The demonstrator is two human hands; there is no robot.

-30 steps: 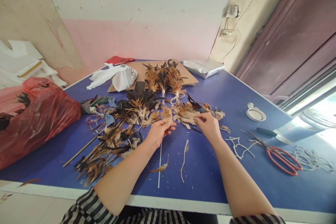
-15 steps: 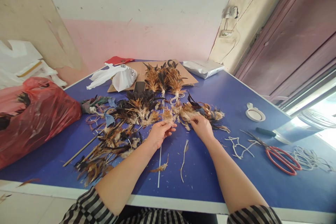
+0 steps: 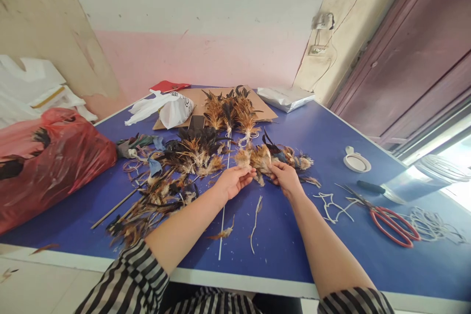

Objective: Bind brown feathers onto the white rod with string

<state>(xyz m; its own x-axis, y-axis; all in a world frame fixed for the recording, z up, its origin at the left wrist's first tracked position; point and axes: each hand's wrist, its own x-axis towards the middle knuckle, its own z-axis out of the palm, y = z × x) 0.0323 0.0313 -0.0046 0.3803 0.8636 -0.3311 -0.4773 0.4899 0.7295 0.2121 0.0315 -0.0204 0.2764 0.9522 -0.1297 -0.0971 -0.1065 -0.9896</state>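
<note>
Over the middle of the blue table, my left hand [image 3: 235,181] is closed in a pinch on small tan feathers [image 3: 243,158] that stand up from its fingertips. My right hand [image 3: 284,176], also pinched, grips a brown-tan feather [image 3: 260,158] just to the right. The tips of the two lots of feathers come close together; whether they touch I cannot tell. Loose dark and brown feathers [image 3: 294,157] lie beyond my right hand. To the left spreads a larger heap of feathers [image 3: 191,149]. Tied feather bunches [image 3: 230,108] rest on cardboard at the back.
Red-handled scissors [image 3: 393,225], white string [image 3: 432,223], a screwdriver-like green-handled tool [image 3: 371,187] and a small white dish [image 3: 356,161] lie on the right. A red plastic bag [image 3: 62,167] bulges at the left edge. A thin stick [image 3: 117,206] pokes from the heap.
My left hand has shifted slightly right, toward my right hand. The feather in my right hand now stands more upright and shows more plainly. The view has tilted a little.
</note>
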